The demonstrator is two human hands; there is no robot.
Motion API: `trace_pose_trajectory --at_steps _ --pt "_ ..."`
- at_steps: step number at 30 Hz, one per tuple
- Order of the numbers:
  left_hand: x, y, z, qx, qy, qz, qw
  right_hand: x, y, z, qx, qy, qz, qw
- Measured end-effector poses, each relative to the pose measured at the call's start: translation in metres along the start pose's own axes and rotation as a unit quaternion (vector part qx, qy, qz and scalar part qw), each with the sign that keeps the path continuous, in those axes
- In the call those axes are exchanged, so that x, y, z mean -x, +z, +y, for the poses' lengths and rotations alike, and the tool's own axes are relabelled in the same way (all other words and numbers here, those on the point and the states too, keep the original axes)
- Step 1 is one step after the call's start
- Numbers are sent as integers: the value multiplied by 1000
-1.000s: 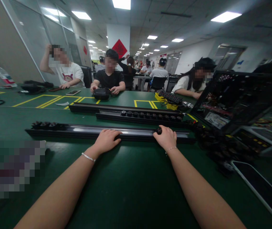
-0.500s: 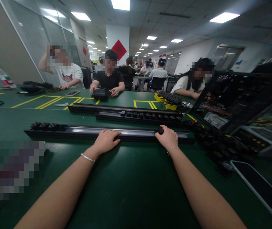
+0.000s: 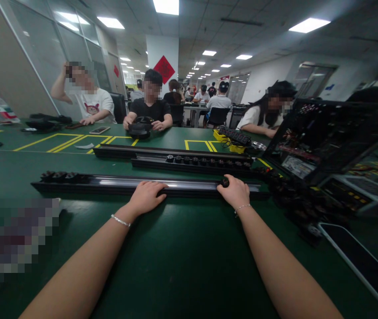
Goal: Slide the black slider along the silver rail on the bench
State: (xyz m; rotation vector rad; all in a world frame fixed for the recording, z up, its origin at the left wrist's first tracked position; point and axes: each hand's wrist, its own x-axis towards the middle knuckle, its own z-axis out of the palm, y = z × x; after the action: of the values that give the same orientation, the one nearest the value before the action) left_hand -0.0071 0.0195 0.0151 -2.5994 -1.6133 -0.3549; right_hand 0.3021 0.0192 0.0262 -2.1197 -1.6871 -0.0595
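Note:
A long black rail (image 3: 189,185) with a shiny strip along its channel lies across the table in front of me. My left hand (image 3: 146,197) is closed around the rail near its middle, fingers over the far side and thumb on the near side. Toward the right end, my right hand (image 3: 234,191) pinches a small black round part (image 3: 225,182) at the channel. Several similar dark parts (image 3: 58,176) sit at the rail's left end. Behind it lie another rail (image 3: 119,151) and a shorter rail (image 3: 189,165) carrying a row of such round parts.
A dark pile of parts (image 3: 308,208) lies right of the rail, near an open computer case (image 3: 311,137) and a phone (image 3: 358,261). A blurred-out item (image 3: 13,239) is at the left. Across the green table (image 3: 182,257), a person in black (image 3: 151,108) holds a black device.
My right hand and the small black round part have shifted slightly right along the rail. My left hand stays in place on it. The person opposite has tilted the black device.

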Motion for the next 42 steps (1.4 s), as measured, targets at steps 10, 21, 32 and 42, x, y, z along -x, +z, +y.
trace_pose_trajectory --at_steps 10,21,32,42 --pt "0 0 0 -1 1 -2 1000 -3 -2 4 -8 10 -3 1000" --pt "-1 0 -2 -4 8 0 1000 -3 -3 11 2 18 5 1000" --pt "-1 0 -1 -10 8 -1 1000 -9 -1 24 -39 26 19 999" --pt "-1 0 -1 -3 11 1 1000 -1 8 29 -22 32 75 996"
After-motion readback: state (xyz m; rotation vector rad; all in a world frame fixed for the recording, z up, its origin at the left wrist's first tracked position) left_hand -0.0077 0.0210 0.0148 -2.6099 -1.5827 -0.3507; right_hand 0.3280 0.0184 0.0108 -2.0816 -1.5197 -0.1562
